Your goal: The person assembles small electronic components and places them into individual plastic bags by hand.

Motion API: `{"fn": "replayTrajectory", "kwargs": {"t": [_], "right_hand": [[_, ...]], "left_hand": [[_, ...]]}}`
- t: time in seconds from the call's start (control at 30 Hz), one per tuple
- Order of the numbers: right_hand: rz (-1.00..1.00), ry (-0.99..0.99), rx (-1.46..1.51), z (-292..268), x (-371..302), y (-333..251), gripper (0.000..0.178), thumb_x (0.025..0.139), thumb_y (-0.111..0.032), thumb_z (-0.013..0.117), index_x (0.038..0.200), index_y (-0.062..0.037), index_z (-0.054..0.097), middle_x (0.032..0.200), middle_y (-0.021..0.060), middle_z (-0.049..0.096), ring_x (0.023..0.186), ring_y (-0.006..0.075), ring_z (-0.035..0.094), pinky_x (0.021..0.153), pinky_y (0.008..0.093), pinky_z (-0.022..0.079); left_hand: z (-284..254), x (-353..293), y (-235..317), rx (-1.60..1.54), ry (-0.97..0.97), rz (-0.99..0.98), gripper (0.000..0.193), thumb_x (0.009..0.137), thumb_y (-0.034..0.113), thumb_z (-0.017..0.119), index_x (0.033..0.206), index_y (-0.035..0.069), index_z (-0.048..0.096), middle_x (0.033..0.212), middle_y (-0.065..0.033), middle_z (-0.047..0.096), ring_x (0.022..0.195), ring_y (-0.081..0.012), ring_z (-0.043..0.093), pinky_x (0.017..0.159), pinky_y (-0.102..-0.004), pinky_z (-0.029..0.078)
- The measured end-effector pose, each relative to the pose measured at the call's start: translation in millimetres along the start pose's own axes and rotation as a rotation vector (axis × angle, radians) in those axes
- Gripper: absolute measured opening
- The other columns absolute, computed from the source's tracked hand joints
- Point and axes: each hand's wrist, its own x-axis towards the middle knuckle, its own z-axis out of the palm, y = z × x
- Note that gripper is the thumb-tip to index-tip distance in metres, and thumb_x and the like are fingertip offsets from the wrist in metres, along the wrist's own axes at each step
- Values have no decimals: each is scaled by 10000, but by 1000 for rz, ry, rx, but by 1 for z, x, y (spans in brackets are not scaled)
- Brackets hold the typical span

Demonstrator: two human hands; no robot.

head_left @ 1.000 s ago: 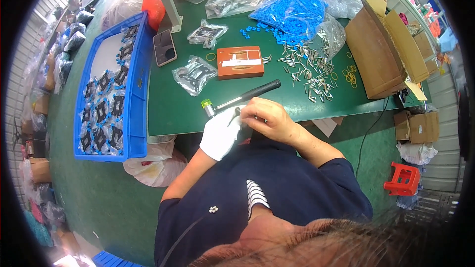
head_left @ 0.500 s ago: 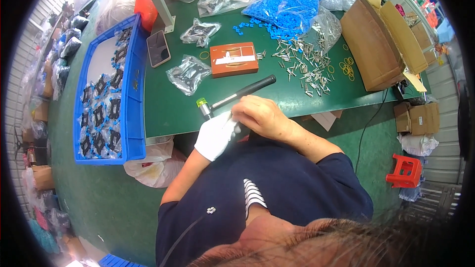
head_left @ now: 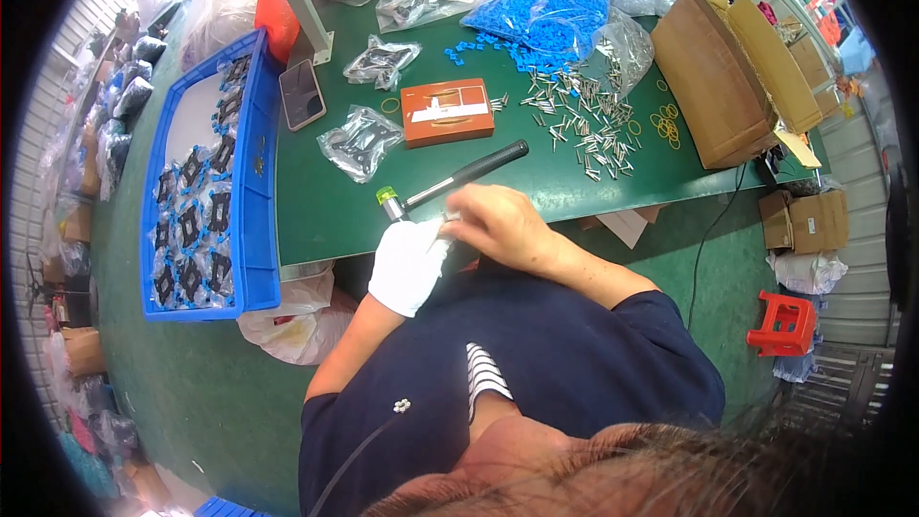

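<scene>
My left hand wears a white glove, its fingers stretched toward the right hand and partly hidden behind it. With bare fingers, my right hand pinches the white glove at its finger end. Just beyond them, on the green table, lies a mallet with a black grip, a metal shaft and a yellow-green face; the gloved hand covers part of its head. Farther back sits an orange-brown box. Two clear bags holding dark brackets, a nearer bag and a farther bag, lie to its left.
At the left stands a blue crate of bagged black brackets, beside a phone. Loose metal pins, yellow rubber bands, a bag of blue parts and an open carton occupy the right. A red stool stands on the floor.
Both hands have shifted slightly left, still together at the glove's fingers. The view has also moved a little; the things on the table lie as before.
</scene>
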Motion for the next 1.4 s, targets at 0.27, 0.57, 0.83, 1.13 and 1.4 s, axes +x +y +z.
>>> {"fn": "replayTrajectory", "kwargs": {"t": [0.27, 0.57, 0.83, 1.13, 1.4], "right_hand": [[-148, -134, -12, -9, -9, 19, 233, 903, -126, 695, 1132, -89, 677, 931, 69, 653, 813, 265, 660, 672, 393, 517], [-304, -160, -107, 0, -25, 23, 301, 809, -107, 699, 1110, -103, 683, 1045, 17, 686, 871, 210, 658, 734, 358, 521], [-318, -166, -114, 4, -32, 24, 269, 807, -119, 688, 1075, -94, 679, 1026, 27, 683, 876, 209, 661, 739, 364, 519], [-270, 25, -119, 29, -57, 31, 295, 759, -82, 753, 1043, -72, 675, 956, 51, 669, 842, 237, 659, 721, 370, 528], [-231, 76, -140, 36, -61, 38, 249, 800, -81, 753, 1034, -62, 671, 943, 66, 671, 831, 244, 658, 717, 367, 536]], "left_hand": [[-17, -12, 11, -879, -343, -458, 307, 1038, 288, 581, 1221, 83, 717, 828, -7, 697, 703, -86, 633, 664, -251, 515], [-21, -13, 16, -824, -467, -516, 301, 1030, 317, 597, 1130, 89, 765, 745, -6, 686, 635, -95, 606, 630, -260, 500], [-21, -13, 12, -592, -485, -376, 303, 1034, 282, 581, 1117, 59, 768, 749, -16, 699, 626, -87, 609, 621, -241, 496], [-15, -13, 13, -730, -496, -494, 283, 1021, 245, 601, 1104, 32, 767, 756, -28, 707, 629, -93, 611, 619, -242, 499], [-8, -5, -2, -814, -510, -483, 282, 1018, 262, 611, 1082, 37, 768, 750, -26, 693, 628, -102, 600, 612, -253, 489]]}}
